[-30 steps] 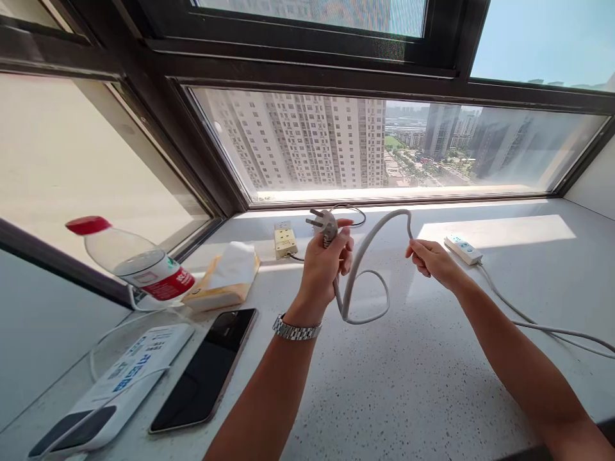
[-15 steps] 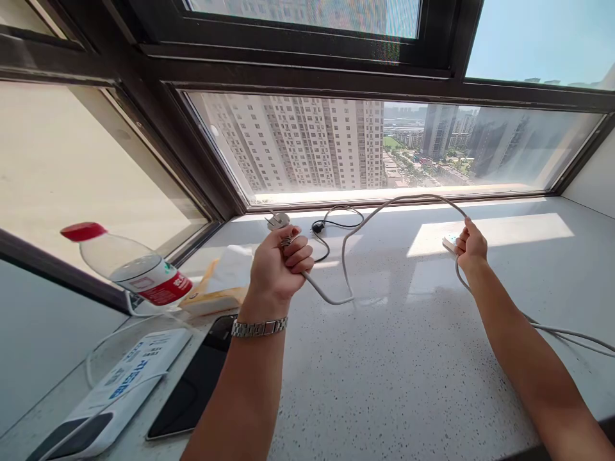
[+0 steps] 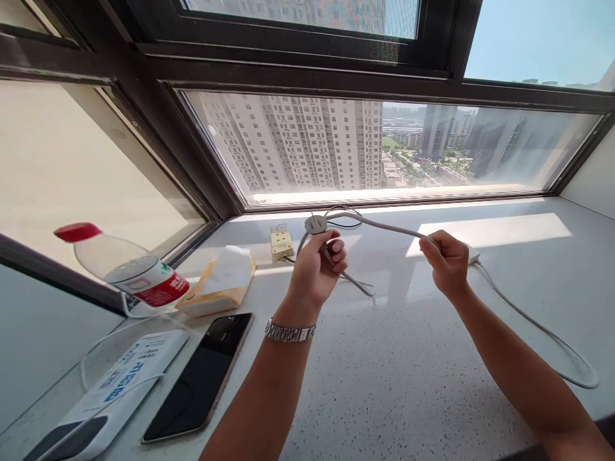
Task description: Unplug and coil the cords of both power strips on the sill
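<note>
The grey power cable [image 3: 384, 226] hangs in the air above the speckled white sill [image 3: 384, 371], stretched between both hands. Its plug [image 3: 316, 224] sits at the top of the left hand [image 3: 314, 272], prongs pointing up and away, and a short loop of the cable droops from under that hand to touch the sill. The left hand's fingers are curled closed around the cable just below the plug. The right hand [image 3: 446, 262] is closed in a fist around the cable further along; past it the cable drops to the sill and curves away to the right edge. A white power strip [image 3: 473, 257] peeks out just behind the right hand. Beyond the left hand a yellowish socket block [image 3: 281, 241] lies by the window frame, with a thin black cord [image 3: 343, 221] looped near it. To the left lie a tissue pack [image 3: 223, 278], a dark phone [image 3: 202, 378], a white power bank [image 3: 108, 390] and a red-capped bottle [image 3: 125, 269]
</note>
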Motion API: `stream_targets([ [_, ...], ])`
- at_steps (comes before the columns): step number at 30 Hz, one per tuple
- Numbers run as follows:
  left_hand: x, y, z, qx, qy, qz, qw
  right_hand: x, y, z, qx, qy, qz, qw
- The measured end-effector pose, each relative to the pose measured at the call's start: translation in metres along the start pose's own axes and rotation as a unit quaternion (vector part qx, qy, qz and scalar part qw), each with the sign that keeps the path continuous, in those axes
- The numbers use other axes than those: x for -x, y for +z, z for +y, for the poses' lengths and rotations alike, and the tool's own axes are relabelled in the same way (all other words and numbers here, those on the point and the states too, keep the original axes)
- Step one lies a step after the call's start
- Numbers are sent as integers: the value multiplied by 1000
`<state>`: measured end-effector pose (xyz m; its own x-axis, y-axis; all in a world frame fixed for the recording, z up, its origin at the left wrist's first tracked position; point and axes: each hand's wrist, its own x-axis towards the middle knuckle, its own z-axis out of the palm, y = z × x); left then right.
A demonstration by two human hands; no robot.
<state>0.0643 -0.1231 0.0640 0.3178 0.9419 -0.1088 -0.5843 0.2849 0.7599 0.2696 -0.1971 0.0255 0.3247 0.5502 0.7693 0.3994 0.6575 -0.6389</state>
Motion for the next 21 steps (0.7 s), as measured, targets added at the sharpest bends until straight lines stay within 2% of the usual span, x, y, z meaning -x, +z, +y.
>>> stream_targets([
  [3,-1,-6,13,86,24,19,996,6,5,-8,13,-80,-70,994],
  [5,-1,-10,20,115,38,28,992,5,4,-10,9,-92,-116,989],
  [7,-4,-14,24,118,41,39,991,2,1,-12,6,-71,-179,981],
  [9,-8,-17,25,111,46,57,991,-1,-3,-15,8,-9,-281,959],
  [10,-10,-18,26,109,54,68,990,-2,-6,-17,8,36,-347,937],
  [12,-12,-20,30,111,80,86,987,-3,-10,-17,2,139,-473,870],
  [15,-3,-21,42,151,117,82,978,-2,-14,-5,-23,263,-598,757],
  [17,10,-20,54,203,117,34,971,1,-16,11,-39,315,-642,698],
  [18,18,-20,60,229,116,0,967,2,-17,20,-49,333,-654,677],
  [21,43,-23,76,283,149,-97,943,6,-22,48,-120,377,-647,652],
])
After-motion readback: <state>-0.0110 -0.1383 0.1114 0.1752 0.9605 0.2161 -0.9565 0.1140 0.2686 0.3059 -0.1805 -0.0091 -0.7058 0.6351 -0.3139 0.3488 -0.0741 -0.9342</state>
